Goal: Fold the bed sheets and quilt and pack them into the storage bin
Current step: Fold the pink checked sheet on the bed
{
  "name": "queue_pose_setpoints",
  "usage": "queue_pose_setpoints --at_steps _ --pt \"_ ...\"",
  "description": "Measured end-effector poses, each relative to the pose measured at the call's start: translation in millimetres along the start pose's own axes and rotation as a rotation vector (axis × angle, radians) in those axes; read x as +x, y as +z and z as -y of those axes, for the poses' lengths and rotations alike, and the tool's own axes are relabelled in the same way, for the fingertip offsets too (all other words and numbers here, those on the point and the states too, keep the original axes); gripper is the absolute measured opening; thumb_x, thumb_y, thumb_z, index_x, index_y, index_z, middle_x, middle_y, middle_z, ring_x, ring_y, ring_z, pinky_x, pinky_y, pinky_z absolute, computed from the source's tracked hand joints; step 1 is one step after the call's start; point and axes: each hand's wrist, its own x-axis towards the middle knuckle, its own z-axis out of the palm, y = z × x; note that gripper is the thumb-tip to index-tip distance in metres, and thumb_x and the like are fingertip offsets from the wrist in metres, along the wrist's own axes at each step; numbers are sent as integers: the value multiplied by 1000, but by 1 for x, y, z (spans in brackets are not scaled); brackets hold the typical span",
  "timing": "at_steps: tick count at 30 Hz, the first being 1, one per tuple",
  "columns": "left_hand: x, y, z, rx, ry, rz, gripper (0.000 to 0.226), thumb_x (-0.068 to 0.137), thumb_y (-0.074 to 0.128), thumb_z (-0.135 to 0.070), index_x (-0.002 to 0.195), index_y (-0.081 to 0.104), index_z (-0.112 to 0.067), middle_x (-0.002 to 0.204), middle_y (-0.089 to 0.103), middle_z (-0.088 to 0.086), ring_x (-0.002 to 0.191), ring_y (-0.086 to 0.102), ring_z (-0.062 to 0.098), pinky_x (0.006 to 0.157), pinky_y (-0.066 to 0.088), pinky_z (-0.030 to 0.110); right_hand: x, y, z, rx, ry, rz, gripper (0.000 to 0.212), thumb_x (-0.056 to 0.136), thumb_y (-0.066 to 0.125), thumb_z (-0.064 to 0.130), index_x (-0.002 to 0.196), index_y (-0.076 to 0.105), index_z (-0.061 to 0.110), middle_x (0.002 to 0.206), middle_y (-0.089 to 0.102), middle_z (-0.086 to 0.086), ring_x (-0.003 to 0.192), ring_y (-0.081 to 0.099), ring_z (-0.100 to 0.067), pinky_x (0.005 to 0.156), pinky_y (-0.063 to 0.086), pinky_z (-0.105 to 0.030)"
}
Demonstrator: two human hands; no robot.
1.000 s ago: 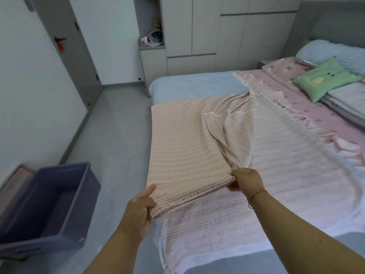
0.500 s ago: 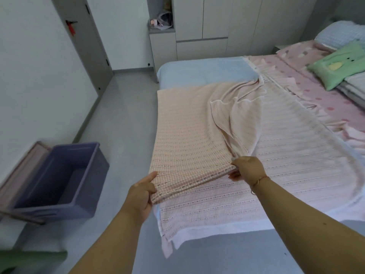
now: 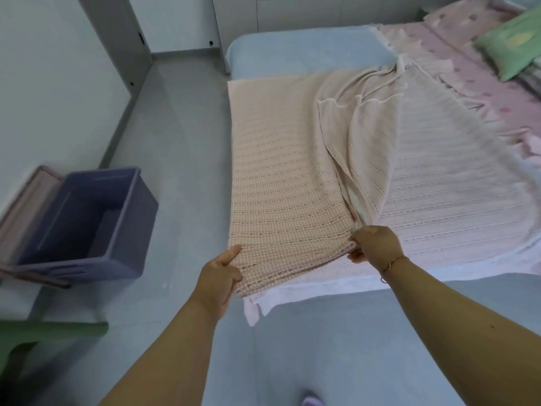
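**Both hands on the near edge of the folded sheet**

Your left hand (image 3: pixel 222 273) pinches the near left corner of the peach checked sheet (image 3: pixel 287 183), thumb lying on top of the cloth and the fingers curled under its edge. Your right hand (image 3: pixel 376 244) grips the same near edge further right, fingers closed around a bunched gather of the fabric where the turned-over part meets the flat part. A thin bracelet (image 3: pixel 390 263) sits on that wrist.

The sheet lies on the bed (image 3: pixel 304 51), partly doubled over: its left portion flat, a rumpled flap folded back across the middle, and a paler striped layer spreading off to the right. Its near edge hangs just over the side of the bed.

You have 1 storage bin (image 3: pixel 87 221), purple and open, on the floor to the left, well apart from the bed, with 1 pinkish lid (image 3: pixel 20 206) leaning beside it. On the far right lie 1 pink patterned quilt (image 3: pixel 474 63) and 1 green pillow (image 3: pixel 509 45).
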Motion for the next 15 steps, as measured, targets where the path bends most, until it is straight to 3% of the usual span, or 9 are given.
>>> queue_pose_setpoints --at_steps 4,9,12,15 --pt "23 -8 34 162 -29 -20 69 78 42 24 137 51 -10 131 55 4 108 58 23 91 48 31 14 15 -31 -99 51 34 27 90 56 17 70 65 1 72 68 -25 66 68 -36 67 58 -35" --pt "52 -15 74 249 -93 -51 64 80 42 21 134 55 -10 134 56 10 113 57 27 97 47 34 30 35 -72 -281 88 101 29 93 53 19 77 66 -3 69 66 -19 55 62 -24 54 51 -23" --pt "67 -16 93 288 -123 -54 58 84 40 18 134 55 -10 136 54 11 117 55 28 106 43 39 43 47 -94 -330 130 154 31 93 52 17 67 61 3 67 65 -17 60 63 -29 62 53 -30" --pt "77 -15 109 322 -163 -51 58 86 41 16 136 53 -10 138 52 9 119 54 27 107 41 37 51 54 -105 -392 208 229 24 93 49 14 77 61 2 66 64 -17 56 61 -27 67 56 -38"
